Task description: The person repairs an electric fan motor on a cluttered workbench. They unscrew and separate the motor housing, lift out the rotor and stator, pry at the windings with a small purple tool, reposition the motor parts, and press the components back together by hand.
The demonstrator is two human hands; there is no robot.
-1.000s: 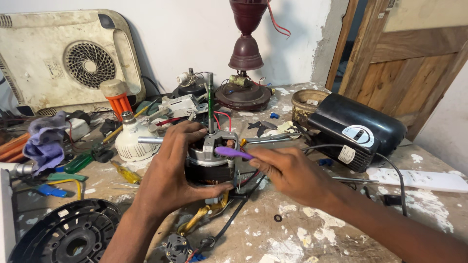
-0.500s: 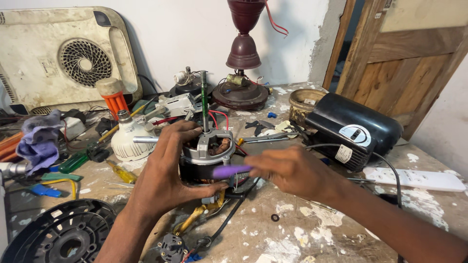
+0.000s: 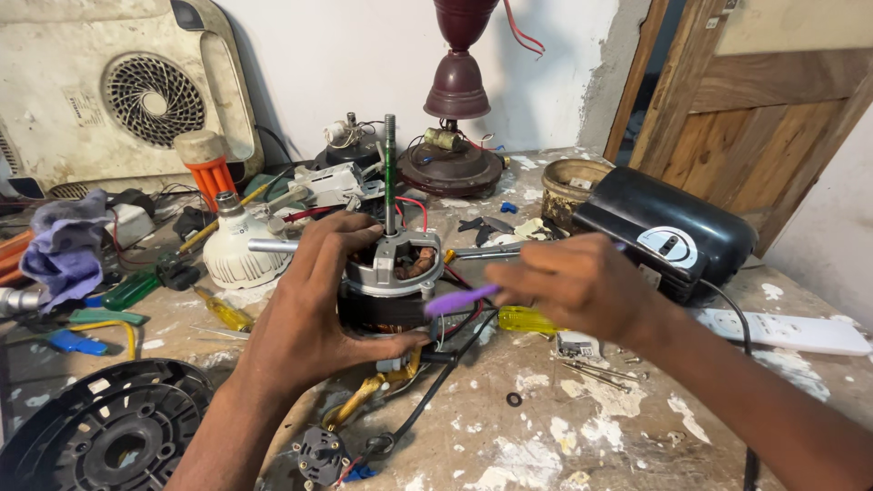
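Note:
A fan motor (image 3: 393, 273) with a grey metal top and a tall upright shaft stands on the workbench (image 3: 546, 427). My left hand (image 3: 314, 305) wraps around its dark body from the left and front. My right hand (image 3: 577, 282) is to the motor's right and holds a purple-handled tool (image 3: 459, 298), whose handle points left toward the motor's side. Red and black wires run out from under the motor.
A black motor housing (image 3: 664, 232) lies right of my hands, a white power strip (image 3: 782, 332) beyond it. A black round fan cover (image 3: 100, 432) sits front left. Screwdrivers, a purple cloth (image 3: 64, 245), a white bulb housing (image 3: 238, 250) and a dark red lamp base (image 3: 453, 155) crowd the back.
My right hand has lowered the purple-handled tool from the top of the motor to its right side. My left hand has kept its grip on the motor.

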